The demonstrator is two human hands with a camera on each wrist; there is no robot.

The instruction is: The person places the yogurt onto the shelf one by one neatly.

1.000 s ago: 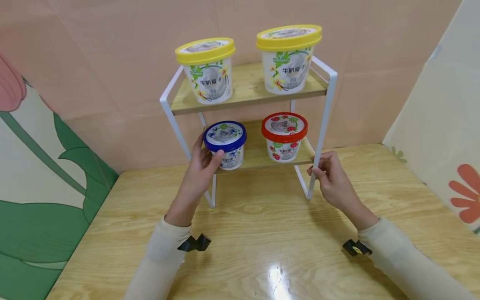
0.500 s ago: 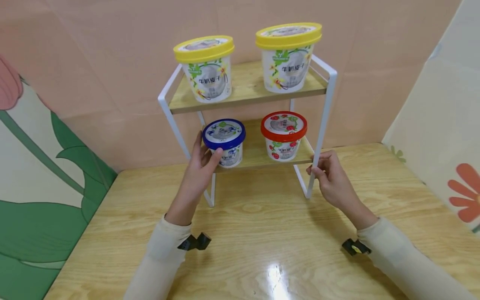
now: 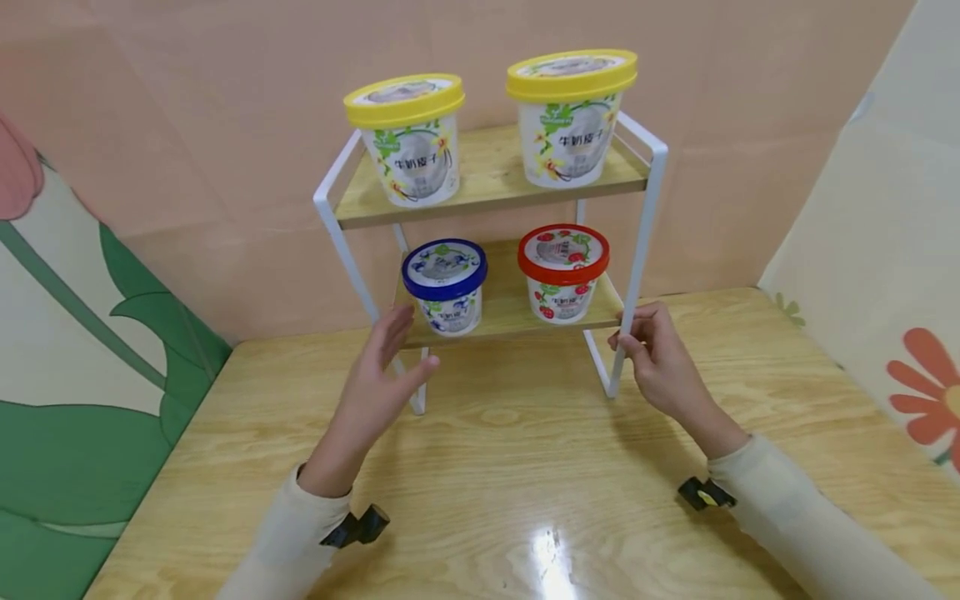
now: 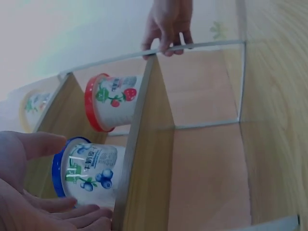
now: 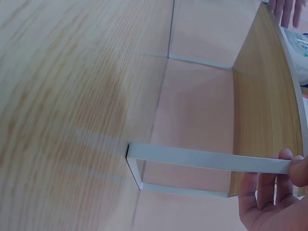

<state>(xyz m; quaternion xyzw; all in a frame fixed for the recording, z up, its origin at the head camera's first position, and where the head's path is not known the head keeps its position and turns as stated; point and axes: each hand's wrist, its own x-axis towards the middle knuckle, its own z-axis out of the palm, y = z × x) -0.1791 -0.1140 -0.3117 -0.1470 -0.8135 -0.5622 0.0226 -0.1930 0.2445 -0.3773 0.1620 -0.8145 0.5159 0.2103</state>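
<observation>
On the lower board of a two-tier shelf rack [image 3: 491,208] stand a tub with a blue lid [image 3: 448,287] and blueberry print, and a tub with a red lid [image 3: 564,273] and strawberry print. My left hand [image 3: 378,383] is just in front of the blue-lidded tub, fingers spread and thumb apart, holding nothing. In the left wrist view that tub [image 4: 94,168] stands upright between thumb and fingers, with a gap to the thumb. My right hand [image 3: 663,358] pinches the rack's white front right leg [image 5: 207,158] at the lower board's height, thumb in front and fingers behind.
Two larger tubs with yellow lids, one left [image 3: 411,142] and one right [image 3: 572,121], stand on the upper board. The rack rests on a wooden table [image 3: 480,483] near a pink backdrop [image 3: 247,167]. A patterned panel [image 3: 862,275] borders the right side.
My left hand has let go of the blue-lidded tub and drawn back down and left, its fingers opening. The tub stays on the lower board. My right hand keeps its grip on the leg.
</observation>
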